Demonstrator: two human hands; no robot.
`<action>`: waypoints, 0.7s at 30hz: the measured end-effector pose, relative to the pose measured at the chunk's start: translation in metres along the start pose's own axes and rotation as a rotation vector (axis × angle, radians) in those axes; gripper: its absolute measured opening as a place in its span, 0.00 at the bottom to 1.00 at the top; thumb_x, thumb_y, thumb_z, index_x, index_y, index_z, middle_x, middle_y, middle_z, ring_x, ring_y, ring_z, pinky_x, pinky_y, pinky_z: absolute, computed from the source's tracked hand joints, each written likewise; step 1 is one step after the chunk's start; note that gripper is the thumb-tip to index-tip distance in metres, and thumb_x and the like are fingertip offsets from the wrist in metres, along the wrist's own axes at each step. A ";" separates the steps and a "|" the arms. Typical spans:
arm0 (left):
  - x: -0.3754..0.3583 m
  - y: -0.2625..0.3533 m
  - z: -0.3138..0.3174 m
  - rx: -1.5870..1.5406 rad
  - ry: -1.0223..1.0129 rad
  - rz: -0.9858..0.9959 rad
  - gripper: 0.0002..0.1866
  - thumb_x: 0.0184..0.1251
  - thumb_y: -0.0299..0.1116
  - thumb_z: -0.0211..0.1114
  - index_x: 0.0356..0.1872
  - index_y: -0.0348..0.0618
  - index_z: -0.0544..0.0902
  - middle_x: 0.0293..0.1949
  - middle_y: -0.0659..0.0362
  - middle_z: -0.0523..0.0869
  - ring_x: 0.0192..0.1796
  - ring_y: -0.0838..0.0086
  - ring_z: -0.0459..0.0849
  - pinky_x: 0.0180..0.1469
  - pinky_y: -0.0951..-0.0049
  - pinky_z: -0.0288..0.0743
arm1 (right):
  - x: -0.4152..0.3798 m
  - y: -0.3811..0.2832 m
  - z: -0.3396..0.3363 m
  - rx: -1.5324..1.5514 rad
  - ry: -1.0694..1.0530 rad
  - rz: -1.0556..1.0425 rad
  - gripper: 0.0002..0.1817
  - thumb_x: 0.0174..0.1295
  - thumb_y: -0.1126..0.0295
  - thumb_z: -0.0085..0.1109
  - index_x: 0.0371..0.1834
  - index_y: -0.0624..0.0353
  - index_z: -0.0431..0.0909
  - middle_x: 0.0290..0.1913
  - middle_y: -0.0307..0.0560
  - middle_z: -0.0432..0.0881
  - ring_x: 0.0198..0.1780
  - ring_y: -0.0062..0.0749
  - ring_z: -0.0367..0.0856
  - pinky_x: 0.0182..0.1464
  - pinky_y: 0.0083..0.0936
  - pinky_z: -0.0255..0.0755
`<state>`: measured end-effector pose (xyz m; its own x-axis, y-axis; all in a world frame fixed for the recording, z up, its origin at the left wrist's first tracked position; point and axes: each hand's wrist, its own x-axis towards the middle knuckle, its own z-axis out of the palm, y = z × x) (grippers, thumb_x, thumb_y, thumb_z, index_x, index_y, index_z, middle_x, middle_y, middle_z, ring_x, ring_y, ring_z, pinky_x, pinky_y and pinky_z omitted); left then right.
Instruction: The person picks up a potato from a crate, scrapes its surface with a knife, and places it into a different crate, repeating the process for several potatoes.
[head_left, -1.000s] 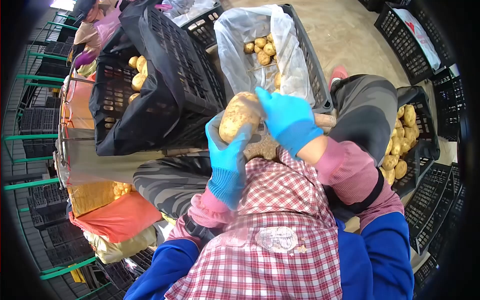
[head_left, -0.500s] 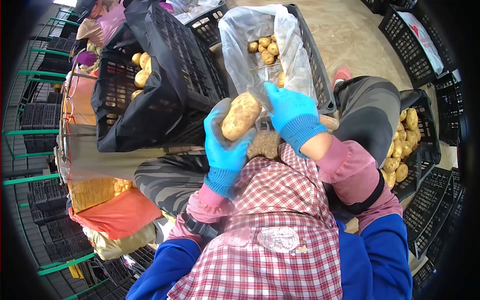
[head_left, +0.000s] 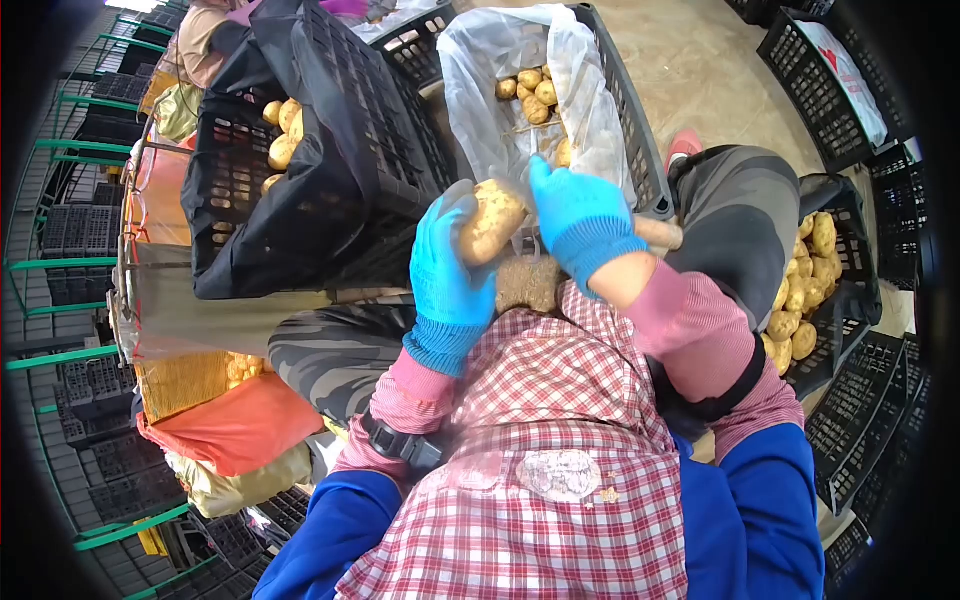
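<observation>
Because the left hand (head_left: 447, 275) has rolled over since half a second ago, it hides more of the one large potato (head_left: 496, 222) it grasps mid-frame, suggesting the potato is being turned. One right hand (head_left: 582, 215) is curled just beside it; whether it grips anything, I cannot tell. About seven small potatoes (head_left: 536, 110) show in the clear-lined crate (head_left: 622, 95), upper centre; four or five in the black-lined crate (head_left: 392, 140), upper left.
</observation>
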<state>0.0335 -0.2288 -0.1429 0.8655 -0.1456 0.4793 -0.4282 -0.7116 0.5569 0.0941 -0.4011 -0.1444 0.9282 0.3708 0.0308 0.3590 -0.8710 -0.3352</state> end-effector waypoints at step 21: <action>0.012 0.018 -0.011 -0.963 -0.063 -0.671 0.44 0.56 0.32 0.77 0.72 0.39 0.63 0.60 0.54 0.79 0.51 0.72 0.85 0.41 0.77 0.82 | -0.001 0.008 -0.008 1.722 0.051 0.273 0.22 0.68 0.60 0.66 0.60 0.61 0.78 0.39 0.42 0.84 0.25 0.16 0.78 0.21 0.12 0.71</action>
<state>0.0332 -0.2363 -0.1196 0.9922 0.0081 -0.1241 0.1215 0.1509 0.9811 0.0970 -0.4111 -0.1391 0.9534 0.2449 -0.1764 -0.2683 0.4202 -0.8669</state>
